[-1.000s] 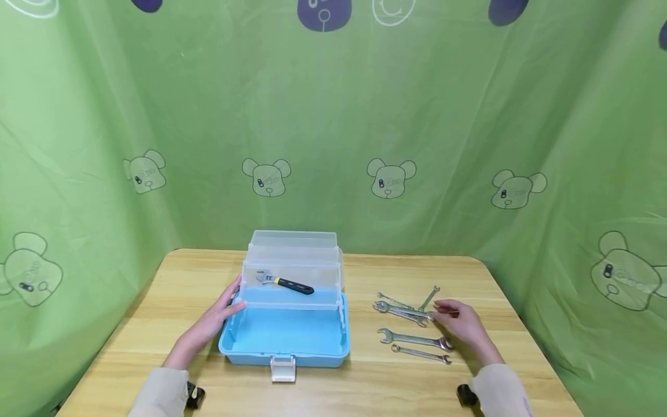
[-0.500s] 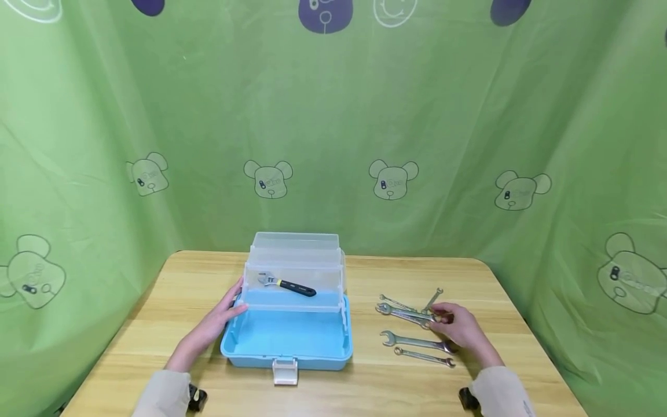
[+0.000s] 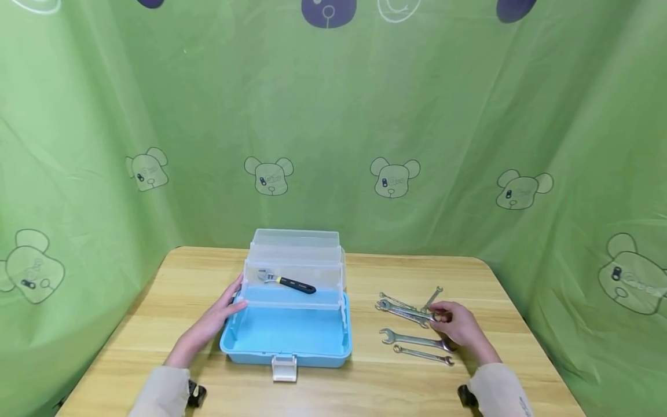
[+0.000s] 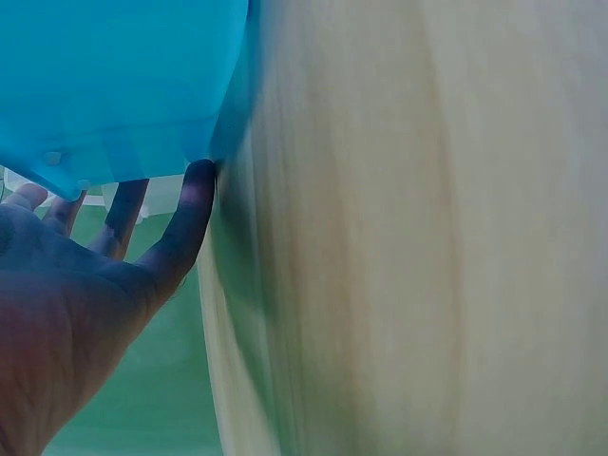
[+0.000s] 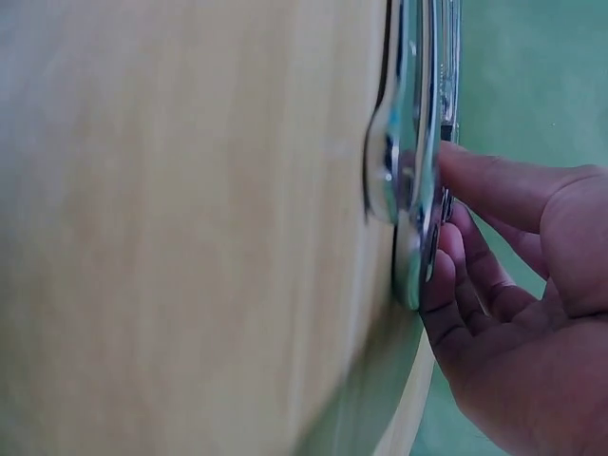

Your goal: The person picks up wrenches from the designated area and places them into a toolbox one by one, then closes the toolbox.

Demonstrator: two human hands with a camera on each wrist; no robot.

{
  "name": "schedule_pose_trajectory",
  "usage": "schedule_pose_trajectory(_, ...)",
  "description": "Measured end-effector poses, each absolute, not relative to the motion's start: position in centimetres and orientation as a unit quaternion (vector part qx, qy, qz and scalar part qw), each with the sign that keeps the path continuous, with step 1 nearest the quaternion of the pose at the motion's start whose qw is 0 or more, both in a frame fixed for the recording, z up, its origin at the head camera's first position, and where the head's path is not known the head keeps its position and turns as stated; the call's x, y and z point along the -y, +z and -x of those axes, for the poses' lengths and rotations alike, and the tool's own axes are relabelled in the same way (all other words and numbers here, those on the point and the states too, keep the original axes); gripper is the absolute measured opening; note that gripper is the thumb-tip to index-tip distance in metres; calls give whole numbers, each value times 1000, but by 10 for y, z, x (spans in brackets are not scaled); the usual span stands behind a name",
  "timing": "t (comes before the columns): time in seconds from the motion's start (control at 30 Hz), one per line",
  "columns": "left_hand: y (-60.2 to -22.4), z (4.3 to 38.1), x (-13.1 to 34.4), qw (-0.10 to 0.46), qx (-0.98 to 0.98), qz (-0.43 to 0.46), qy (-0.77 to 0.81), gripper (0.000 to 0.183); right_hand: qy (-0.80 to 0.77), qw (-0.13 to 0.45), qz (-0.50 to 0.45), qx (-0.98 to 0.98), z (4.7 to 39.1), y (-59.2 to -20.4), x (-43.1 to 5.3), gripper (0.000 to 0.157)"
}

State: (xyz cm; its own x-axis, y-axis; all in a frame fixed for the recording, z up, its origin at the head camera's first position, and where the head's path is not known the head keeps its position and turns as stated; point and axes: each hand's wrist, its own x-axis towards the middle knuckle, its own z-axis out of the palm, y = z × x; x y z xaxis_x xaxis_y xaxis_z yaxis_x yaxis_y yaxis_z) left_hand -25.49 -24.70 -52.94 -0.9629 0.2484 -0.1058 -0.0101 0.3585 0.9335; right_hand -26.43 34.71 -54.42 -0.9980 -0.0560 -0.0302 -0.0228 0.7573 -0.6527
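- green curtain [image 3: 333, 116] behind everything, the full width, with six outlined bear heads [image 3: 394, 179] printed on it; in front, one wood-grain desk [image 3: 359, 385].
- one left hand [image 3: 211, 320], in the first of two pale sleeves [image 3: 161, 391]: fingers spread along the left side of the toolbox, thumb on the corner of the lowest tier.
- one blue toolbox [image 3: 250, 359] standing on the desk, with three translucent tiers [image 3: 294, 255] stepped over its back and one white latch [image 3: 284, 369] in front.
- one adjustable wrench [image 3: 288, 282], black-handled, lying in the lowest tier.
- at least four metal wrenches [image 3: 409, 311] right of the toolbox, overlapping, so the exact count is unclear.
- two more wrenches [image 3: 417, 340] lying nearer the front, apart from that pile: one large, one slimmer.
- one right hand [image 3: 461, 326], in the second sleeve: thumb and curled fingers pinch a wrench end at the pile's right; which wrench, i cannot tell.
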Motion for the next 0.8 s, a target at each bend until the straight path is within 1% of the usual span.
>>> schedule_pose_trajectory(0.3, -531, 257, 248, 111, -817, -77, 561, 79, -350, 35, 38, -936, 266, -539, -349, 30)
schedule_pose_trajectory(0.53, -531, 258, 248, 108, -815, -80, 564, 79, -340, 53, 28, -938, 267, -539, -349, 21)
schedule_pose_trajectory(0.8, -533, 258, 248, 114, -816, -75, 561, 79, -336, 50, 42, -939, 261, -537, -352, 20)
